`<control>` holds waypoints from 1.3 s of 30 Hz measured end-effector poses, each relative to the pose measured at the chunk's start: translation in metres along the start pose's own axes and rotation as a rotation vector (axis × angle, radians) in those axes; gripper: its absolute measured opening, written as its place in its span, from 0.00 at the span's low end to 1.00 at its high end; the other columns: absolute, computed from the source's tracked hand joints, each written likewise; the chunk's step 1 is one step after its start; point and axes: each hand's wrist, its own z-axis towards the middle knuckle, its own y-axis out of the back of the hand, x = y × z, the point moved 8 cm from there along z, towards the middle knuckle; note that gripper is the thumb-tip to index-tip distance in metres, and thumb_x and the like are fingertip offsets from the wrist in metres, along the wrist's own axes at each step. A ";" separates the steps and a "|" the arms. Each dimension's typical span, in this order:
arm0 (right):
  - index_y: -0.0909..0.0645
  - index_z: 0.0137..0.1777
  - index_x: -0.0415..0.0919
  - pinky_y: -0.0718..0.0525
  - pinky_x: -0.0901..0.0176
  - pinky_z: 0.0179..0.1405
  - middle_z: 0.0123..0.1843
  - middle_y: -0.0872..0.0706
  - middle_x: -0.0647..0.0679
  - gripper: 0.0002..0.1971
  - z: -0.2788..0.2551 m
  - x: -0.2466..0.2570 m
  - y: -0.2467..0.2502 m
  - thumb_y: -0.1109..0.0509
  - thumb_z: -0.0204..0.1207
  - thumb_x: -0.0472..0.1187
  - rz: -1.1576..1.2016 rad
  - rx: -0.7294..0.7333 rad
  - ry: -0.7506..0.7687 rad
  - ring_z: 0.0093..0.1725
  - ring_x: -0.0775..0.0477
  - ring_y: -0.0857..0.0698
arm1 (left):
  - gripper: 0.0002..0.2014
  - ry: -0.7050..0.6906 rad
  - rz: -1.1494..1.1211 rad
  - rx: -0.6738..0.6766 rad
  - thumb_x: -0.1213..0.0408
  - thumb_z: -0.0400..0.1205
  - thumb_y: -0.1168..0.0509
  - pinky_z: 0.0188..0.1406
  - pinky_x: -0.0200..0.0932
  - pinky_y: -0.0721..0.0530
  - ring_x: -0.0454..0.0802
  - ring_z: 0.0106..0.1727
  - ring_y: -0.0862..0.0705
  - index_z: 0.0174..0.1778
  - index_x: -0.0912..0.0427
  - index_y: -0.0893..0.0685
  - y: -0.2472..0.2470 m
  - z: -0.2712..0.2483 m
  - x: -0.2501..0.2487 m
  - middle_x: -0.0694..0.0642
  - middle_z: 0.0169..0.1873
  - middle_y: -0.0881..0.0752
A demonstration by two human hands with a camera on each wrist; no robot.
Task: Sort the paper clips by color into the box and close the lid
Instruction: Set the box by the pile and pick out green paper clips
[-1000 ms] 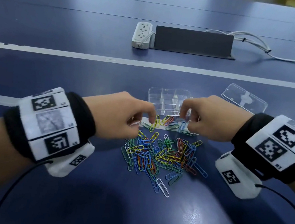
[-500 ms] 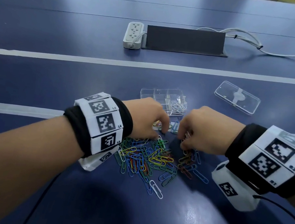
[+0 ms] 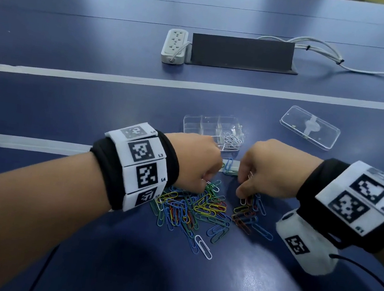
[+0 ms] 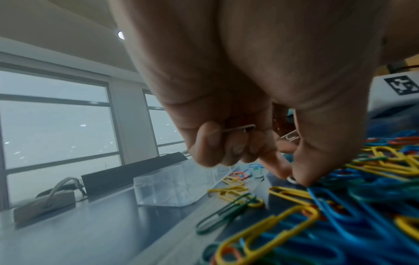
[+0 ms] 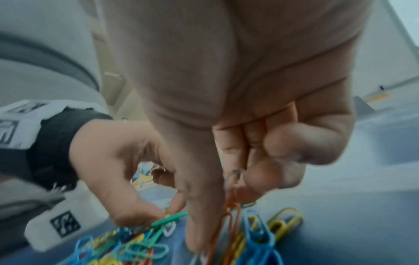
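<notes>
My left hand [image 3: 193, 162] is down on the far edge of the pile [image 3: 191, 209], fingers curled: a white clip [image 4: 238, 128] is tucked under the curled fingers, and thumb and forefinger pinch at another white one right on the table. My right hand [image 3: 273, 171] is bunched over the smaller clump to the right; thumb and forefinger close on a white clip, and the wrist view suggests more clips held against the other fingers, though blur keeps me from saying which.

I judge I'm mid-way through collecting the whites. The box [image 3: 213, 128] sits just beyond my knuckles with white clips in one right-hand compartment only; the other cells look bare. The lid [image 3: 309, 129] lies off to the right, well apart. One white clip [image 3: 202, 246] lies at the near edge of the pile.

Next I'd lift both hands clear without dragging linked colours along, carry to that same right-hand cell, and release. Snagged neighbours are the risk.
</notes>
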 end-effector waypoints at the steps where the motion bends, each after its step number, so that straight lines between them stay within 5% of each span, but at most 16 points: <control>1: 0.12 0.38 0.48 0.23 0.67 0.30 0.29 0.15 0.57 0.10 0.000 -0.003 -0.001 0.21 0.63 0.52 0.046 0.026 0.000 0.31 0.60 0.20 | 0.04 0.009 -0.009 0.016 0.62 0.72 0.36 0.50 0.49 0.15 0.55 0.49 0.17 0.38 0.54 0.16 -0.002 0.000 0.002 0.53 0.44 0.14; 4: 0.17 0.29 0.53 0.29 0.77 0.20 0.17 0.20 0.60 0.09 -0.001 -0.008 0.004 0.21 0.63 0.51 0.207 0.054 0.035 0.21 0.65 0.23 | 0.03 0.024 -0.055 0.042 0.62 0.70 0.35 0.47 0.47 0.15 0.54 0.44 0.16 0.31 0.53 0.21 -0.005 -0.001 0.004 0.55 0.39 0.13; 9: 0.15 0.35 0.47 0.25 0.69 0.26 0.23 0.19 0.53 0.07 -0.003 -0.013 0.003 0.24 0.67 0.48 0.434 0.105 0.055 0.25 0.52 0.22 | 0.03 0.078 -0.150 0.026 0.62 0.72 0.33 0.40 0.39 0.19 0.42 0.32 0.22 0.32 0.52 0.19 0.002 -0.008 0.013 0.47 0.31 0.17; 15: 0.15 0.32 0.43 0.20 0.72 0.26 0.23 0.16 0.52 0.05 0.003 -0.010 0.009 0.26 0.68 0.36 0.550 0.069 0.042 0.23 0.56 0.17 | 0.05 0.168 -0.218 -0.066 0.62 0.67 0.29 0.21 0.27 0.29 0.38 0.23 0.24 0.29 0.54 0.19 0.024 -0.013 0.026 0.46 0.20 0.22; 19: 0.16 0.33 0.39 0.17 0.68 0.25 0.23 0.16 0.48 0.06 0.013 -0.013 0.031 0.29 0.68 0.30 0.632 -0.092 0.025 0.21 0.55 0.17 | 0.06 0.180 -0.299 -0.173 0.63 0.68 0.29 0.32 0.36 0.23 0.39 0.27 0.23 0.28 0.52 0.20 0.043 -0.008 0.029 0.47 0.26 0.17; 23: 0.13 0.38 0.41 0.11 0.54 0.43 0.32 0.10 0.39 0.06 0.028 -0.024 0.057 0.31 0.68 0.32 0.540 -0.307 -0.045 0.27 0.49 0.14 | 0.05 0.205 -0.270 -0.238 0.65 0.73 0.31 0.35 0.36 0.29 0.40 0.30 0.25 0.43 0.54 0.15 0.056 0.009 0.036 0.46 0.31 0.19; 25: 0.11 0.39 0.43 0.11 0.54 0.50 0.35 0.08 0.40 0.07 0.035 -0.025 0.057 0.31 0.68 0.35 0.484 -0.295 -0.089 0.30 0.50 0.12 | 0.08 0.243 -0.224 -0.232 0.65 0.75 0.33 0.37 0.36 0.30 0.45 0.35 0.25 0.48 0.54 0.16 0.058 0.018 0.040 0.43 0.30 0.25; 28: 0.10 0.44 0.42 0.13 0.55 0.55 0.36 0.09 0.42 0.08 0.041 -0.022 0.054 0.31 0.71 0.37 0.466 -0.249 -0.129 0.33 0.51 0.12 | 0.10 0.280 -0.194 -0.194 0.66 0.76 0.34 0.43 0.38 0.27 0.49 0.43 0.21 0.51 0.53 0.15 0.055 0.030 0.042 0.47 0.36 0.20; 39: 0.18 0.55 0.41 0.11 0.44 0.52 0.43 0.09 0.35 0.16 0.040 -0.030 0.051 0.40 0.71 0.28 0.674 -0.239 -0.120 0.44 0.37 0.09 | 0.16 0.254 -0.214 -0.257 0.67 0.76 0.33 0.46 0.36 0.27 0.44 0.45 0.22 0.59 0.49 0.14 0.068 0.041 0.030 0.47 0.45 0.14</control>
